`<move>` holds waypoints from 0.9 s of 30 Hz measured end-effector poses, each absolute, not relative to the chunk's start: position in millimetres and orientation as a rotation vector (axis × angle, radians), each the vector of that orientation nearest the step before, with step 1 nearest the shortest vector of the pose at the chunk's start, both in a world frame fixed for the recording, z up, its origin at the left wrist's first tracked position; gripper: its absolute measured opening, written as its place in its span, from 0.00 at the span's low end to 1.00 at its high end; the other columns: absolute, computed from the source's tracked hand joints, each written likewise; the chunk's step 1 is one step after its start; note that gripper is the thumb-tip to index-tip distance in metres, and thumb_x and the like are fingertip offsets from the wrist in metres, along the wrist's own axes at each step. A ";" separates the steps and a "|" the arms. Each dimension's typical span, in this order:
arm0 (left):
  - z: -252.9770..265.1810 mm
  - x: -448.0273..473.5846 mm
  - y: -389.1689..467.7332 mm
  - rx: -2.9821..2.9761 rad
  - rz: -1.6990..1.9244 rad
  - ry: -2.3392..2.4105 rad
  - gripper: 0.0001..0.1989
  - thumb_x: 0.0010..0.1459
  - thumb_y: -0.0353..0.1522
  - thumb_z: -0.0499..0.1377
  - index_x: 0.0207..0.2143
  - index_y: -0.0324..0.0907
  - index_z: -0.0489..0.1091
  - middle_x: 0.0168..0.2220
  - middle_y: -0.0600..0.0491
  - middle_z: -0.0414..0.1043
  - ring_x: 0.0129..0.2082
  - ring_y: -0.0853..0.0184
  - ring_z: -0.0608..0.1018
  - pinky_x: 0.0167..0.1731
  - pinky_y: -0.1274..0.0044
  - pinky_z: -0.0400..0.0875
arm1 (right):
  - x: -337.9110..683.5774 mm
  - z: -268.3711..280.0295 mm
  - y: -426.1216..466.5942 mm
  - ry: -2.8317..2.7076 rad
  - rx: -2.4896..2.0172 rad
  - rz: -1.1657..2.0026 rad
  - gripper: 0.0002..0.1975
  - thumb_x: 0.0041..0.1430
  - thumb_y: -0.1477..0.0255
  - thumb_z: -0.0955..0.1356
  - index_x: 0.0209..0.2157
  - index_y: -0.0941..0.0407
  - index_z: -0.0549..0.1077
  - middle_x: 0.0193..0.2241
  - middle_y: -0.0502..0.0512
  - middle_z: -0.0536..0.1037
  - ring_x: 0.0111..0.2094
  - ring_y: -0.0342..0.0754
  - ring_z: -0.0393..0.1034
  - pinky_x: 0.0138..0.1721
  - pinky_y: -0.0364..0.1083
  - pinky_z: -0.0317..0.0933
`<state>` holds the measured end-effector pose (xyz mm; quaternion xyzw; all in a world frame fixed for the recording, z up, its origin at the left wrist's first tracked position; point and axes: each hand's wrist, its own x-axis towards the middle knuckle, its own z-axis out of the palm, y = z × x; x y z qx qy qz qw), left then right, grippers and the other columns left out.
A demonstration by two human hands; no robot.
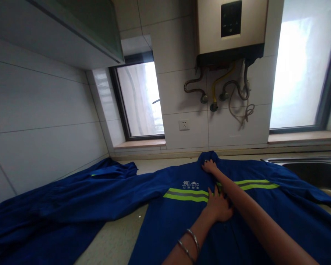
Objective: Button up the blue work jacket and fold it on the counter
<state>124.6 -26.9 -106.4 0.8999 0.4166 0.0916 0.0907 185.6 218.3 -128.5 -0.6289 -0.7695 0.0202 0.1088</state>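
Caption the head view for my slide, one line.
Right hand at the collar, left hand on the striped chest of a blue jacket spread over a pale counter.

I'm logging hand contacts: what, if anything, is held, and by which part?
That cannot be told: the right hand touches the blue jacket at its collar, the left hand touches it by the bright stripe, and neither shows a clear grip.

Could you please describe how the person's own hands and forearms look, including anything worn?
The left hand and right hand wear no gloves, and no sleeves cover the visible forearms. Two thin, silver-coloured bangles circle the left forearm. A small spot on a right-hand finger may be a ring; it is too small to tell.
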 end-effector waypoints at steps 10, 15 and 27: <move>-98.0 123.9 -30.7 2.676 0.192 1.235 0.31 0.60 0.45 0.36 0.64 0.46 0.34 0.65 0.48 0.33 0.62 0.45 0.37 0.53 0.46 0.33 | 196.4 -128.1 221.7 -2.041 -1.943 0.061 0.24 0.59 0.59 0.59 0.48 0.62 0.68 0.48 0.70 0.68 0.51 0.60 0.60 0.45 0.53 0.56; -101.3 123.7 -29.1 2.647 0.254 1.220 0.31 0.60 0.47 0.33 0.64 0.47 0.38 0.65 0.48 0.36 0.62 0.44 0.39 0.53 0.46 0.34 | 202.1 -120.3 232.7 -2.096 -1.901 0.161 0.15 0.54 0.63 0.65 0.40 0.57 0.72 0.39 0.61 0.75 0.42 0.53 0.68 0.40 0.47 0.59; -102.9 126.0 -28.1 2.667 0.266 1.244 0.31 0.60 0.49 0.34 0.63 0.48 0.40 0.65 0.48 0.36 0.62 0.44 0.40 0.54 0.47 0.35 | 218.2 -118.5 203.7 -1.777 -1.773 -0.233 0.22 0.62 0.65 0.54 0.52 0.60 0.61 0.52 0.68 0.61 0.54 0.57 0.52 0.52 0.52 0.43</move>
